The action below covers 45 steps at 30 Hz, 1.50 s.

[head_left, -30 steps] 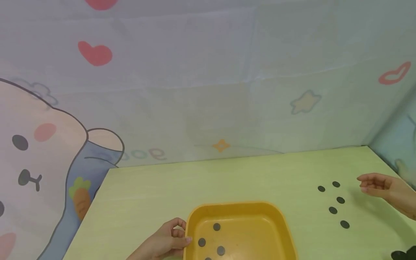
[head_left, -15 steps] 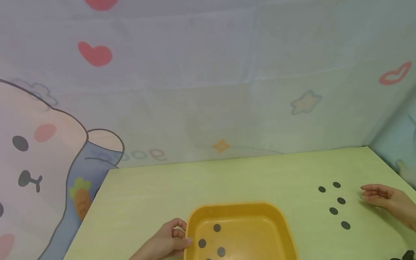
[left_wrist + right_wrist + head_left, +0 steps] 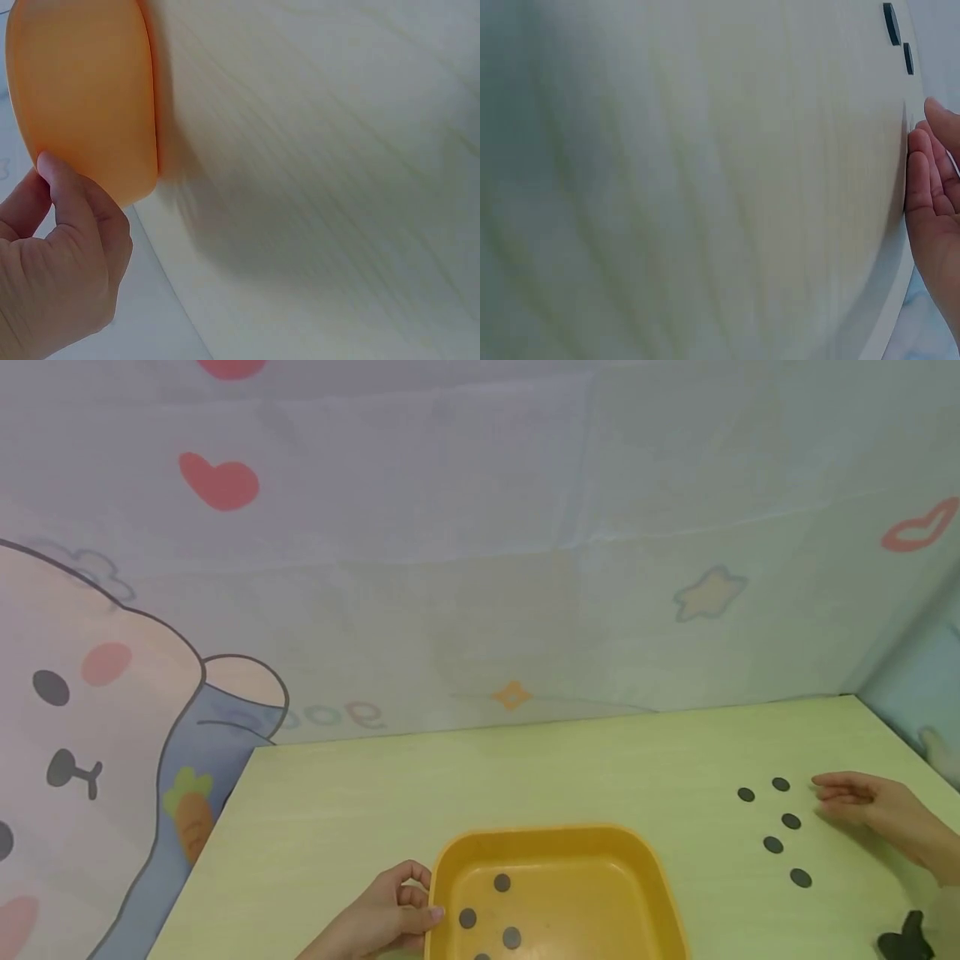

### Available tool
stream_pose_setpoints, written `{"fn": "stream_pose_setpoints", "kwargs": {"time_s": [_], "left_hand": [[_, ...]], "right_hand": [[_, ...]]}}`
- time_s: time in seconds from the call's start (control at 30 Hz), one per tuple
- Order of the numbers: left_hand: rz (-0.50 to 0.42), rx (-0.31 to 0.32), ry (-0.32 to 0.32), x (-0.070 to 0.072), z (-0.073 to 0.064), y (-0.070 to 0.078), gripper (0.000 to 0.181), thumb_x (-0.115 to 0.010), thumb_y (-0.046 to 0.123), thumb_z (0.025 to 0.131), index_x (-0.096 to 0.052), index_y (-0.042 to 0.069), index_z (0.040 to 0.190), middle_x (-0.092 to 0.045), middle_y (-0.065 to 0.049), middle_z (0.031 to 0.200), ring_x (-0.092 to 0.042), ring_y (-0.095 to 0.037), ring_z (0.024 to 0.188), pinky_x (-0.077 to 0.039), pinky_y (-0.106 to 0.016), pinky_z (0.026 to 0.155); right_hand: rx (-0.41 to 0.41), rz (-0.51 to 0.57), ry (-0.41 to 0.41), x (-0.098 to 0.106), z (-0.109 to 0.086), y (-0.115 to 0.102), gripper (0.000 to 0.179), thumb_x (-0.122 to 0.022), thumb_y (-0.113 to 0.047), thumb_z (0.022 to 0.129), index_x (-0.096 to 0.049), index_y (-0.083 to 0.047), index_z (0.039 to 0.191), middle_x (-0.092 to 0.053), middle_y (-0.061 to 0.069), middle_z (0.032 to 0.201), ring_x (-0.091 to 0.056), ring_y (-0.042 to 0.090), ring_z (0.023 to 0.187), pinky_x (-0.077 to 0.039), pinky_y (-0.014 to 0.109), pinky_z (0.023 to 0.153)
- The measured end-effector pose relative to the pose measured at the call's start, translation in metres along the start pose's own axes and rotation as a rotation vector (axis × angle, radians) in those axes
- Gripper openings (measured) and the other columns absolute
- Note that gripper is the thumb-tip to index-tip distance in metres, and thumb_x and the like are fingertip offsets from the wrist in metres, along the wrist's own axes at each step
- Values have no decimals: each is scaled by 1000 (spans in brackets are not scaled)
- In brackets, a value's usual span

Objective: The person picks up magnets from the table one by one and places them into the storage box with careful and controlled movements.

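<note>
My left hand [image 3: 390, 910] pinches the left rim of a yellow plastic tray [image 3: 555, 840], thumb over the edge and fingers outside. The left wrist view shows the same grip on the tray's side wall [image 3: 90, 90]. Inside the tray, toward its left, lie several dark round discs [image 3: 512, 937]; one is cut off by the frame's bottom. On the table at right, several more black discs [image 3: 791, 821] lie scattered flat. My right hand [image 3: 881, 810] is just right of them, low over the table, fingers loosely extended and holding nothing. In the right wrist view two discs [image 3: 892, 24] stand beyond the fingertips.
The pale green table [image 3: 360, 810] reaches back to a cloth wall [image 3: 465, 610] printed with hearts and a bear. A black object [image 3: 906, 939], perhaps worn at my right wrist, shows at the lower right. The table's right edge runs close behind my right hand.
My right hand first sank toward the table, then shifted left, nearer the loose discs. The left hand and tray stay in place; the discs keep their arrangement.
</note>
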<state>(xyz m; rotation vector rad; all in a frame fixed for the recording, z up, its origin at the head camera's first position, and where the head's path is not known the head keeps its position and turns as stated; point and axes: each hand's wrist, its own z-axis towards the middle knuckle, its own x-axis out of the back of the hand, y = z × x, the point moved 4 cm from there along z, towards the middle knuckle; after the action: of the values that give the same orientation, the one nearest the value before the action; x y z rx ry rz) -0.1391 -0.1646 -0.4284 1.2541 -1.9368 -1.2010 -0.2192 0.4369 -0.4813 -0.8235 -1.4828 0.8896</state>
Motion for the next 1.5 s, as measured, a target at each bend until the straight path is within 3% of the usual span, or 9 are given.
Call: {"fn": "stream_pose_setpoints", "kwargs": {"time_s": [0.17,0.3,0.4,0.53,0.8,0.93,1.17,1.33,1.5], "left_hand": [[24,-11,9,2,1,3,26,-64,1,86,-46,1,104,-53,0,73,-55,-10,64,-49,-20,59],[-40,16,-10,1,-1,0,25,-63,1,86,-44,2,103,-51,0,72,-47,-8,56,-43,-18,54],[-83,35,-26,0,-2,-2,25,-62,1,87,-43,4,102,-48,0,70,-40,-9,51,-37,-18,52],[-94,19,-33,-1,-1,0,26,-61,-1,86,-42,4,103,-47,1,70,-41,-9,52,-37,-18,52],[-103,35,-24,-5,1,0,25,-62,-1,86,-43,5,101,-49,0,72,-45,-9,54,-40,-18,54],[-101,36,-8,-4,0,-1,25,-62,-2,86,-43,4,101,-48,0,71,-46,-9,54,-40,-18,53],[-38,9,5,-2,2,2,25,-63,-1,85,-44,4,101,-49,0,72,-48,-10,59,-42,-20,57],[-21,40,3,4,-4,-3,25,-64,4,86,-44,5,101,-49,0,72,-44,-9,53,-40,-20,54],[7,36,8,10,-10,-6,26,-65,7,87,-44,6,103,-51,-1,74,-51,-9,57,-46,-21,59]], "right_hand": [[29,-40,5,-5,12,-10,26,-70,-9,83,-64,-20,105,-63,-20,90,-60,5,77,-47,14,66],[33,-59,-8,-10,16,-14,26,-69,-7,84,-63,-20,106,-60,-20,90,-57,1,76,-47,15,66],[20,-92,-25,-12,17,-15,28,-68,-8,84,-62,-7,112,-58,-18,91,-56,2,76,-47,16,66],[24,-173,-26,-13,20,-14,45,-70,-13,83,-53,10,118,-56,-13,94,-53,3,76,-48,19,65],[49,-247,7,-12,20,-13,49,-72,-12,81,-52,14,117,-54,-14,90,-50,5,71,-47,20,61],[19,-266,-12,-16,23,-14,54,-72,-16,82,-49,16,119,-54,-8,89,-46,6,70,-47,21,60],[-1,-312,-25,-15,27,-18,57,-71,-19,83,-48,17,121,-53,-3,89,-44,6,70,-46,22,61],[9,-328,-54,-25,31,-22,51,-70,-18,84,-52,15,118,-55,2,93,-45,3,72,-45,22,61],[26,-327,-67,-36,37,-28,47,-71,-16,83,-55,14,116,-54,3,90,-44,5,71,-43,22,61]]}}
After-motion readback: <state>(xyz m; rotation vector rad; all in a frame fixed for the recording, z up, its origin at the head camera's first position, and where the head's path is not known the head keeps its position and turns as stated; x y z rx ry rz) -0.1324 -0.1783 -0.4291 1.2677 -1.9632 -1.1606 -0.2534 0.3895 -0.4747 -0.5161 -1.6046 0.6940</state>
